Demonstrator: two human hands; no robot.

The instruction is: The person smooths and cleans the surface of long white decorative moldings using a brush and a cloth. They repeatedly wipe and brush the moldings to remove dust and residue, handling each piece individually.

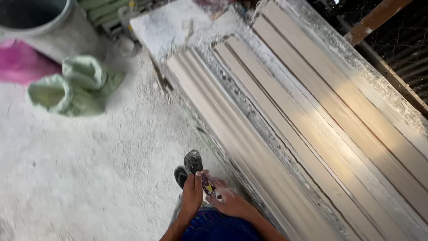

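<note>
Floor (80, 178): thick white dust/shavings throughout. Long pale wood planks (321, 129) stacked side by side on dusty counter (178, 22), running diag. w/ warm light patch across them. Grey bucket (40, 22) upper left, pink sheet (20, 62) next to it, green sacks (73, 87) nearby. Wire mesh (401, 40) upper right, dark behind.

Green sacks (73, 87), grey tub (42, 22)

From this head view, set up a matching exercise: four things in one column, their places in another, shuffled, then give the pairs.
Things:
1. grey bucket
2. green sacks
3. pale moulded strips
4. small colourful packet

Places:
A. stacked lengthwise at the right
B. top left corner
C. between the left hand and right hand
D. on the dusty floor, below the bucket

Pairs: 1-B, 2-D, 3-A, 4-C
</note>
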